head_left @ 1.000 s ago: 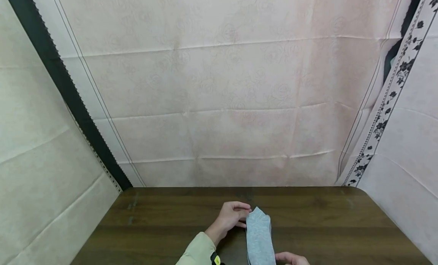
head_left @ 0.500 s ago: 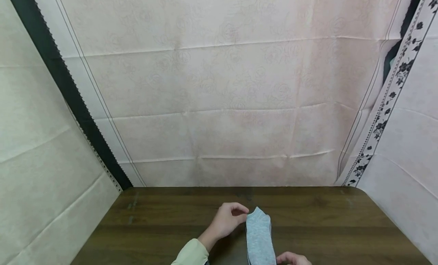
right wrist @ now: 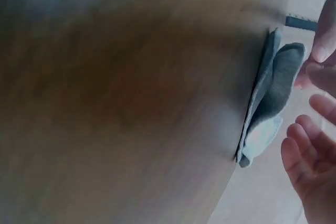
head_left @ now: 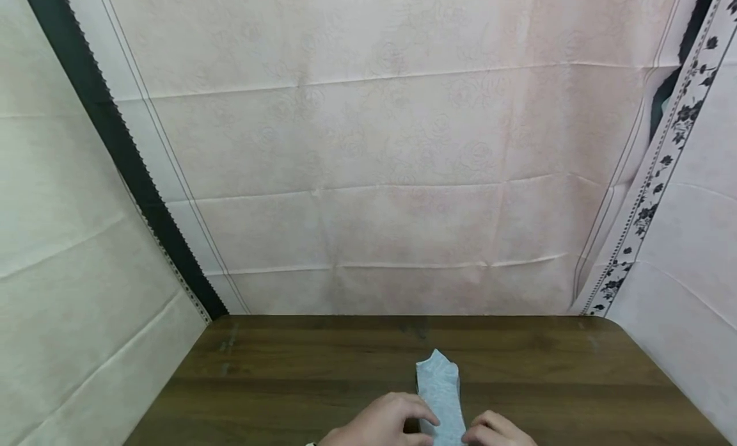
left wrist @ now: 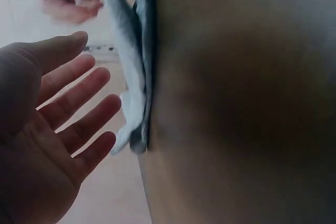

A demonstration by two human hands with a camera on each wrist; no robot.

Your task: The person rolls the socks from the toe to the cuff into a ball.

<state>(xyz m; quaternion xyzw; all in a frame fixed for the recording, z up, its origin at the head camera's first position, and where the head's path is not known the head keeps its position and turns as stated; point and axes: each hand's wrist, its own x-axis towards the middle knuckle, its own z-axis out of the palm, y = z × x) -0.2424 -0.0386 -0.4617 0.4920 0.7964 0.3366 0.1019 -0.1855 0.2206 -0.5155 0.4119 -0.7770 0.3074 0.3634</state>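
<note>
Main change over the last half second: left hand [head_left: 388, 420] has left the sock's far end and come back toward the person; in the head view it now overlaps the left side of the pale blue-grey sock [head_left: 440, 385]. Right hand [head_left: 498, 430] is about where it was, by the sock's right edge. Sock has barely moved: lengthwise on the wooden surface [head_left: 299, 369], pointed end away from the person, near end cut off by the frame. Wrist views show two layers, lighter over darker, parted toward the near end; could be a pair, can't confirm. Left hand is wide: fingers spread, thumb clear, gripping nothing, a gap to the fabric in its wrist view. Right hand has bent fingers close to the edge; can't tell if it pinches. Read: far end is now unattended, both hands gathered lower down, so work has probably shifted there. No fold across the length visible yet.
</note>
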